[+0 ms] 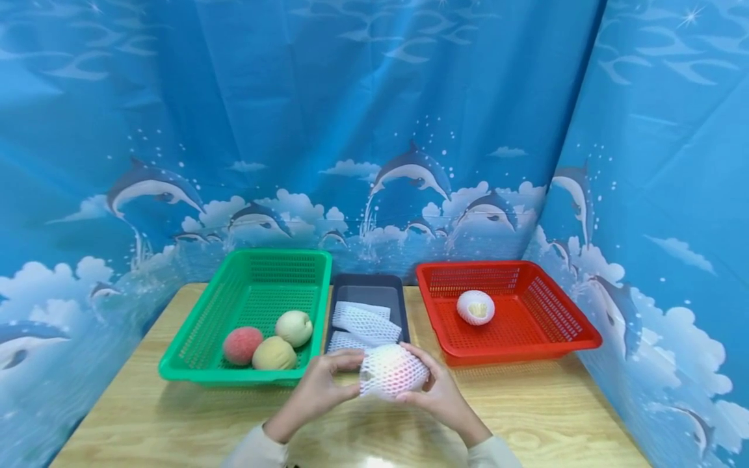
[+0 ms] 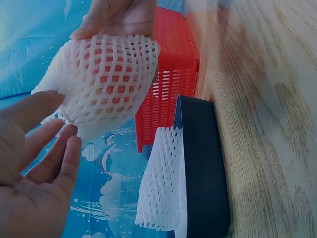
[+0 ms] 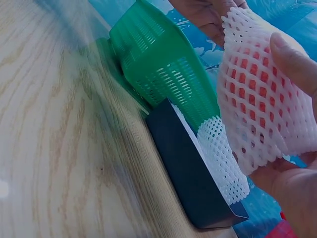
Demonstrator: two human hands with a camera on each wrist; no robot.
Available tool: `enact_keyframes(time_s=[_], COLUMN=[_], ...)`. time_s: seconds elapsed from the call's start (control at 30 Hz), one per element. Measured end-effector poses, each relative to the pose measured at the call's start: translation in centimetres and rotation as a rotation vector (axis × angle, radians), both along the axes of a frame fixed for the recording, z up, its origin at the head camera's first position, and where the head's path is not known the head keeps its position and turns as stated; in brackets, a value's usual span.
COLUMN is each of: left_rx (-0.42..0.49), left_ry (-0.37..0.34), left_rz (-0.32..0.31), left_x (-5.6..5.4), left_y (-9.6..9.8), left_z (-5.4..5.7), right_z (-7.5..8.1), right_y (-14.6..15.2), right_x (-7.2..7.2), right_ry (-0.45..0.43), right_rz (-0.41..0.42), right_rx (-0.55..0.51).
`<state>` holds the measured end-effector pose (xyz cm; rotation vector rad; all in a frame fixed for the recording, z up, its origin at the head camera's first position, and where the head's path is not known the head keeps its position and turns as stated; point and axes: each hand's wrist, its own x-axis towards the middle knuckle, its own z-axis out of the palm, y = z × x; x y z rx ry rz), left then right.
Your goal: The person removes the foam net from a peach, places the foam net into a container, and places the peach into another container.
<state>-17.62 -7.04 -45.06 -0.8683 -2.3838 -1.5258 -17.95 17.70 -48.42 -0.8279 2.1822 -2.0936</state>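
Observation:
A white foam net sleeve [image 1: 386, 374] surrounds a reddish peach [image 2: 115, 78], whose skin shows through the mesh. Held above the table's front, the bundle sits between both hands. My right hand [image 1: 443, 398] grips the wrapped peach from the right, thumb and fingers on opposite sides in the right wrist view. On the other side, my left hand [image 1: 325, 382] pinches the sleeve's left end, its thumb against the mesh in the left wrist view. Just beyond the hands, a dark grey tray [image 1: 367, 281] holds several flat foam sleeves [image 1: 365, 325].
To the left stands a green basket [image 1: 190, 318] with a red peach [image 1: 242, 345], a yellowish peach [image 1: 274, 354] and a pale peach [image 1: 294, 328]. A red basket [image 1: 521, 354] at the right contains one foam-wrapped fruit [image 1: 475, 307]. Behind the wooden table [image 1: 521, 403] hangs a blue dolphin-print curtain [image 1: 328, 130].

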Motion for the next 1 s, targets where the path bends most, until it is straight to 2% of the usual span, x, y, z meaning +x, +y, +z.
enact_keyframes(time_s=[0.07, 0.13, 0.3, 0.43, 0.57, 0.87, 1.0], left_rx=[0.003, 0.045, 0.179, 0.219, 0.217, 0.205, 0.194], left_ry=[0.02, 0.002, -0.096, -0.181, -0.231, -0.211, -0.212], left_rz=[-0.005, -0.039, -0.149, -0.184, -0.192, -0.186, -0.157], left_x=[0.0, 0.0, 0.0, -0.1, -0.1, -0.3, -0.3], left_y=[-0.1, -0.1, -0.2, -0.1, 0.0, 0.3, 0.5], left_z=[-0.1, -0.2, -0.5, -0.8, -1.0, -1.1, -1.1], right_z=[0.0, 0.1, 0.0, 0.0, 0.0, 0.1, 0.1], right_y=[-0.1, -0.1, -0.1, -0.1, -0.1, -0.5, -0.6], right_x=[0.0, 0.1, 0.2, 0.3, 0.4, 0.3, 0.2], right_ry=[0.0, 0.0, -0.024, -0.069, -0.082, -0.094, -0.077], right_rz=[0.008, 0.019, 0.029, 0.033, 0.052, 0.009, 0.001], right_rx=[-0.007, -0.015, -0.033, -0.06, -0.094, -0.112, -0.133])
